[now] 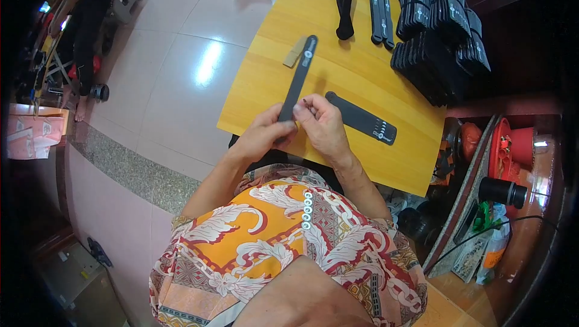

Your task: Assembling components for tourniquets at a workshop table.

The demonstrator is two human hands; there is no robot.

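Note:
My left hand (263, 136) is closed round the lower end of a long, flat black strip (300, 73) with a rounded tip and white print. The strip points away from me and slants to the right, above the near edge of the yellow table. Right beside that lower end, my right hand (324, 125) has its fingers pinched together; what they grip is hidden or too small to name. A wider flat black piece (363, 119) with white print lies on the table, just right of my right hand. Past the strip sits a small brown piece (295, 53), partly covered by it.
The yellow table (259, 79) holds bundled stacks of black pieces (429, 64) at the far right. Nearby lie paired printed strips (381, 19) and a folded black strap (344, 10). A red basin (502, 146) stands right of the table. At left, a person (84, 31) is near a stool.

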